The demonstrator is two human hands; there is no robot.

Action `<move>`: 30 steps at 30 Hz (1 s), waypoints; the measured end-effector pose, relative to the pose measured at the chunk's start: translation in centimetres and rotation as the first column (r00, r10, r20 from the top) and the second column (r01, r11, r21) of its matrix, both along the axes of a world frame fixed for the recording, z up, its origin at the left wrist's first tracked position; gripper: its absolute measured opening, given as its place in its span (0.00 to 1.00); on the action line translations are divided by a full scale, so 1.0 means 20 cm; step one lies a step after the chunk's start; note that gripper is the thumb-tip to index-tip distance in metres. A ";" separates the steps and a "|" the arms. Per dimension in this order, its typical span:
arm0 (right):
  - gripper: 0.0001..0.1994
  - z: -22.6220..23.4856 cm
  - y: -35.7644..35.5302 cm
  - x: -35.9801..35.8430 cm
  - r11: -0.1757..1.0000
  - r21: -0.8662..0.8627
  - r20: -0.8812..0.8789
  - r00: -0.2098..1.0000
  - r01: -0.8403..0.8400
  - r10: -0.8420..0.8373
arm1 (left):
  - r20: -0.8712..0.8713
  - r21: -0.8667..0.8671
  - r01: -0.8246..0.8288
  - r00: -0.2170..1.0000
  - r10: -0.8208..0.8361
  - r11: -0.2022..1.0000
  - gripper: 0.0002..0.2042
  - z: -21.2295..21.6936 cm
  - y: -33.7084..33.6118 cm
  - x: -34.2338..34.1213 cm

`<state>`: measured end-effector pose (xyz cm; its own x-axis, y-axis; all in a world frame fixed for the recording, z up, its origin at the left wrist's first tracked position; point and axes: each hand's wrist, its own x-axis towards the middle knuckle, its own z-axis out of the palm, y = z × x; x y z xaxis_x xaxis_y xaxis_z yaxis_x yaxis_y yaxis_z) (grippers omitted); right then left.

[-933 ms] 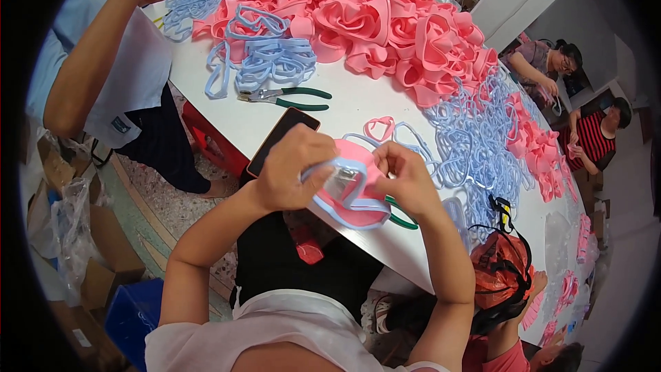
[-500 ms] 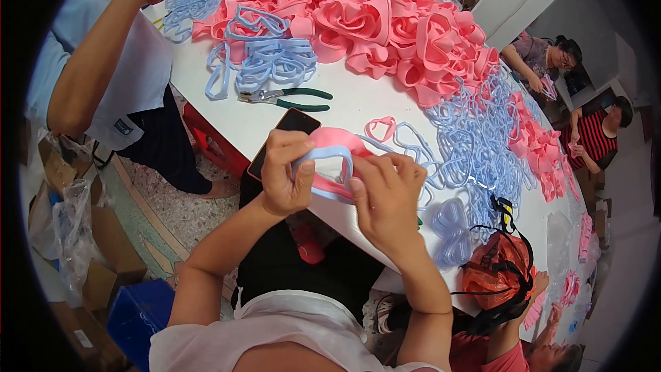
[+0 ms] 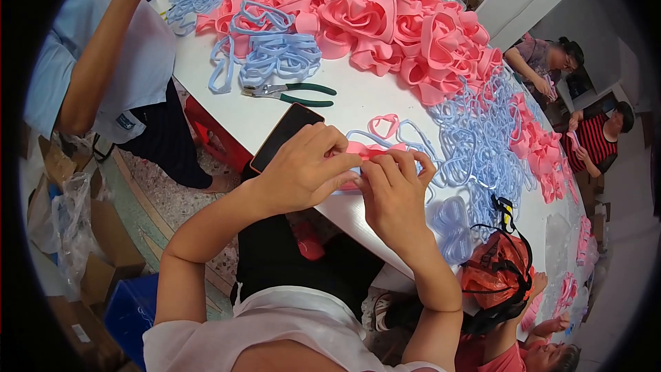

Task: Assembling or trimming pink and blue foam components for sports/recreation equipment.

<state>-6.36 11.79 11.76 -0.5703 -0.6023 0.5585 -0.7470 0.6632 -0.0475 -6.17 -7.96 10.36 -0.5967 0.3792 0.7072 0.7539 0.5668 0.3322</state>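
Note:
Close together over the table's near edge, my left hand and my right hand pinch a soft pink band with a light blue rim. Thumbs and fingertips of both hands meet at its near side, and my fingers cover most of it. Just beyond lie a small pink loop and some thin light blue rings. A dark phone rests on the table beside my left hand.
A big heap of pink bands covers the far table, with tangled blue rings to the right. Green-handled pliers lie left of centre. A red bag sits near right. Co-workers are at the left and right.
My left hand has moved right and turned over, up against my right hand. The band, earlier held open as a loop, is now mostly hidden by my fingers.

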 end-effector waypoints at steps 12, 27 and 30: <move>0.15 0.00 0.10 -0.10 0.995 0.073 -0.037 0.997 -0.061 0.064 | -0.117 0.099 0.087 0.990 -0.075 0.991 0.15 -0.12 -0.02 -0.06; 0.09 0.03 0.18 -0.23 0.906 0.354 0.022 0.971 -0.231 0.238 | -0.189 -0.125 0.198 0.957 -0.220 0.972 0.15 -0.07 -0.03 -0.14; 0.09 0.02 0.16 -0.26 0.908 0.332 0.013 0.963 -0.257 0.268 | -0.185 -0.143 0.094 0.975 -0.120 0.985 0.14 -0.09 -0.05 -0.13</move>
<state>-11.53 14.93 12.12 -0.3515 -0.8800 0.3194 -0.8936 0.4171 0.1658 -8.74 -8.91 8.60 -0.4058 0.5315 0.7436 0.8547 0.5088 0.1028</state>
